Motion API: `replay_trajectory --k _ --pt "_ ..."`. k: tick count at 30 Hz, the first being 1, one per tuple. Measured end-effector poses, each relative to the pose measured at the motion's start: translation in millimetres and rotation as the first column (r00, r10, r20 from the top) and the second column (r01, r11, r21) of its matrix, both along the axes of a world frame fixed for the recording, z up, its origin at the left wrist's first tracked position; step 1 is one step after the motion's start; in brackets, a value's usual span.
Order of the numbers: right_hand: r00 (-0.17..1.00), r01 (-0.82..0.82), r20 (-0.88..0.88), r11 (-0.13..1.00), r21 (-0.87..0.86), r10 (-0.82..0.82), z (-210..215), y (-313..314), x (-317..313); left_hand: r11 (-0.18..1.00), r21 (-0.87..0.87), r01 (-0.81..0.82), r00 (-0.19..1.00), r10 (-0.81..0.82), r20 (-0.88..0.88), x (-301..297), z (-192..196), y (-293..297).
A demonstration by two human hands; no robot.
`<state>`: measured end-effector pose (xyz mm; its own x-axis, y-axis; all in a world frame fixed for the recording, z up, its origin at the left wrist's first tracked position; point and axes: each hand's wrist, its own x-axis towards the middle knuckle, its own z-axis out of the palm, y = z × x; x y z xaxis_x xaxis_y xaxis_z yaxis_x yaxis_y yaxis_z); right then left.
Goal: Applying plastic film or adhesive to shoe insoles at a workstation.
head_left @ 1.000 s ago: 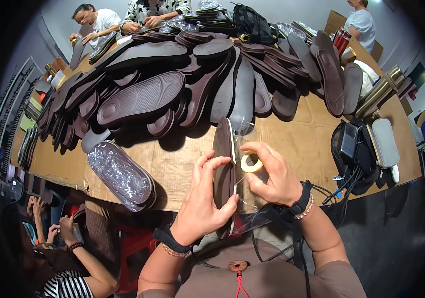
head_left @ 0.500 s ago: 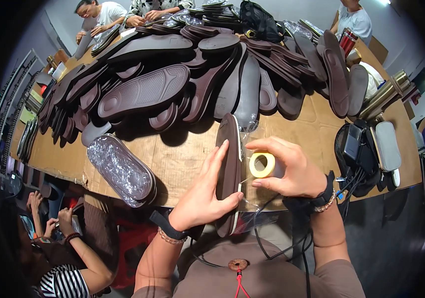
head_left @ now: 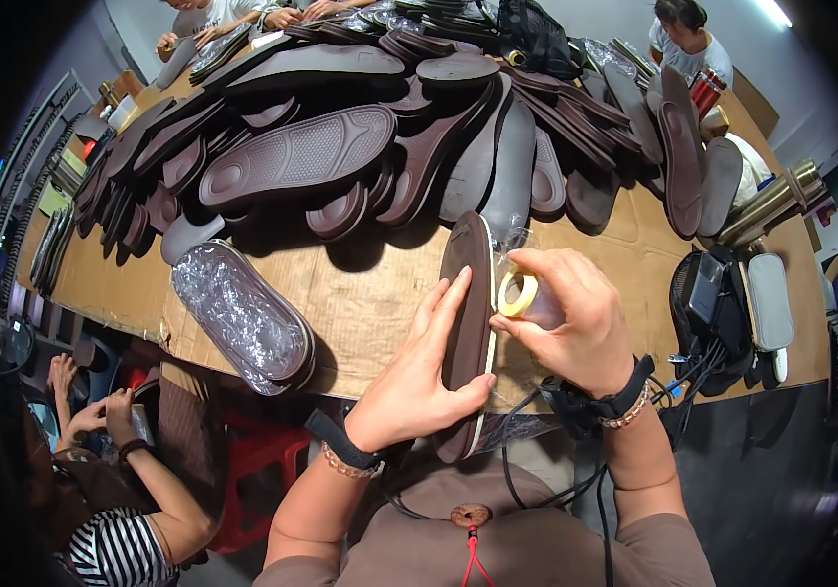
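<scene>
Left hand (head_left: 419,377), fingers extended and thumb apart, holds a dark-brown shoe sole (head_left: 465,328) on its long edge, its lower end overhanging the table's near edge, while the right hand (head_left: 575,308), half-curled, pinches a clear tape roll (head_left: 528,298) beside the pale edge. The sole is probably light, firm yet springy and not slippery, best held broadly at mid-length. Room for movement lies across the brown tabletop (head_left: 370,313), bounded by the heaped soles (head_left: 301,161) beyond and the film-wrapped bundle (head_left: 243,318) at left.
</scene>
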<state>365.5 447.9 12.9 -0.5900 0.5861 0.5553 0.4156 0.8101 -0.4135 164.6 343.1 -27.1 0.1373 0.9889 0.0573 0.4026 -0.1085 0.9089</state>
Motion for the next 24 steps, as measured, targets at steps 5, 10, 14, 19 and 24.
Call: replay_trajectory --k 5,10,14,19,24 --pt "1.0 0.005 0.007 1.0 0.009 -0.005 -2.1 0.0 -0.2 1.0 0.025 -0.002 1.0 0.002 -0.004 0.0 -1.9 0.3" --pt "1.0 0.013 -0.007 1.0 0.015 -0.013 -4.2 -0.2 -1.4 1.0 0.031 0.003 1.0 -0.003 0.005 0.2 -2.0 0.4" --pt "1.0 0.017 -0.013 1.0 -0.013 -0.017 -4.2 -1.2 -2.5 0.999 0.044 0.004 1.0 -0.003 -0.013 -0.6 -3.7 1.1" --pt "1.0 0.02 0.011 0.997 -0.08 -0.019 -0.3 -1.8 -3.9 0.998 0.059 0.018 1.0 -0.019 0.013 -4.9 3.9 10.5" --pt "1.0 -0.004 0.009 0.997 -0.073 0.005 -1.2 -1.6 -7.5 0.996 0.0 -0.084 0.996 0.084 -0.031 -5.7 6.2 23.5"
